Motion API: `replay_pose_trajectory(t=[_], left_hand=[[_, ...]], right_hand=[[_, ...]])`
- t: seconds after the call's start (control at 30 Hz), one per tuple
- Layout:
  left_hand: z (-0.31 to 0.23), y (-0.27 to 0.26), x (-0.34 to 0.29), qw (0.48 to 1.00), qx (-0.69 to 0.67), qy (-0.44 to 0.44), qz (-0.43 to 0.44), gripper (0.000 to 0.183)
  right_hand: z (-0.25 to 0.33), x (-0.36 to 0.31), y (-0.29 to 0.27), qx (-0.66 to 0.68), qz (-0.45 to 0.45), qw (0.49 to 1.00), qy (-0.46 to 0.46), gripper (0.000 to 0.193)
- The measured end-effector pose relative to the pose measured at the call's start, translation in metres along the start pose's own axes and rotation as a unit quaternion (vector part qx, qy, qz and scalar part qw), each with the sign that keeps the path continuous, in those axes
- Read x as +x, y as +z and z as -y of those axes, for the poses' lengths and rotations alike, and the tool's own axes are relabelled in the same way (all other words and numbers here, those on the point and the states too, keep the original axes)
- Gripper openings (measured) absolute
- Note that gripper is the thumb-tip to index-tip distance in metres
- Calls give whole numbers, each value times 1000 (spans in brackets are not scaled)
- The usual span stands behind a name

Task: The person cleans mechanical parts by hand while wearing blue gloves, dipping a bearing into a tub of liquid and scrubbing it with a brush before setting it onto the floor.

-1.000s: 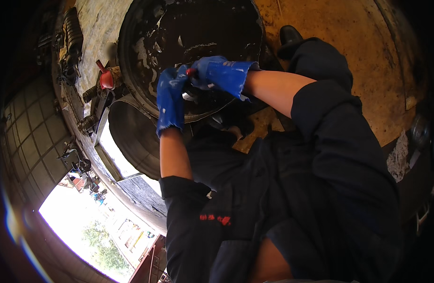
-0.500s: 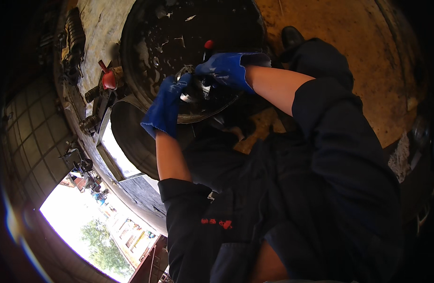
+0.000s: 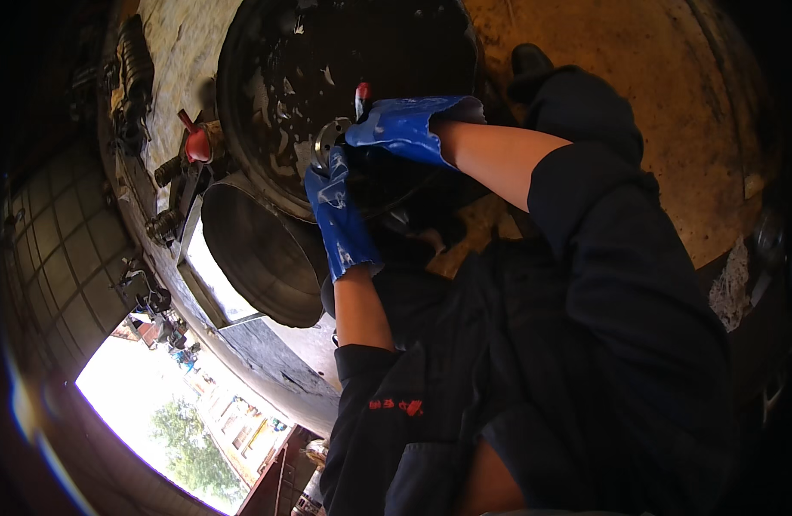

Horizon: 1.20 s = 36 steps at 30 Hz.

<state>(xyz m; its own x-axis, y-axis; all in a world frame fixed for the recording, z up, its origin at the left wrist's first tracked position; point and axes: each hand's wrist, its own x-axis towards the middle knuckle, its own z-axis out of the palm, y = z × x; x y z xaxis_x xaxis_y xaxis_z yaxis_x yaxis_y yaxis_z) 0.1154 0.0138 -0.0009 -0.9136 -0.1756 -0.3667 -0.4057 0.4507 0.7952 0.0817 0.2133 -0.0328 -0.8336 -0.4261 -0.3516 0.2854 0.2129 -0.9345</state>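
Both my hands wear long blue rubber gloves and work over a wide dark round tub of dark, glinting liquid. My left hand is closed on a shiny metal ring-shaped part, tilted up above the tub's near side. Against the right side of that part, my right hand is curled round a tool with a red-ended handle. Only the handle's end sticks out above the glove, and the tool's working end is hidden.
A second dark round drum lies tilted just below the tub. At the left a red scoop-like thing rests beside greasy metal parts. A ribbed cylindrical part lies farther up. My dark shoe stands on the brown floor.
My left hand has shifted right and turned more upright, bringing the ring-shaped part up and left of the right glove. My right hand and the red-ended tool have moved slightly left.
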Motion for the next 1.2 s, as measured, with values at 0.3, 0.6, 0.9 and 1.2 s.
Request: replay_pose_trajectory(t=[0.3,0.6,0.9,1.2], left_hand=[[-8,-39,32,989,87,-16,116,40],[-44,-51,71,949,220,26,226,36],[98,-38,62,984,114,127,-54,41],[8,-43,65,982,86,-49,158,46]], right_hand=[[26,-17,-8,76,20,994,74,36],[6,21,29,-314,-20,938,-143,35],[-9,3,13,-44,-26,986,-161,30],[15,22,12,-181,8,983,25,48]])
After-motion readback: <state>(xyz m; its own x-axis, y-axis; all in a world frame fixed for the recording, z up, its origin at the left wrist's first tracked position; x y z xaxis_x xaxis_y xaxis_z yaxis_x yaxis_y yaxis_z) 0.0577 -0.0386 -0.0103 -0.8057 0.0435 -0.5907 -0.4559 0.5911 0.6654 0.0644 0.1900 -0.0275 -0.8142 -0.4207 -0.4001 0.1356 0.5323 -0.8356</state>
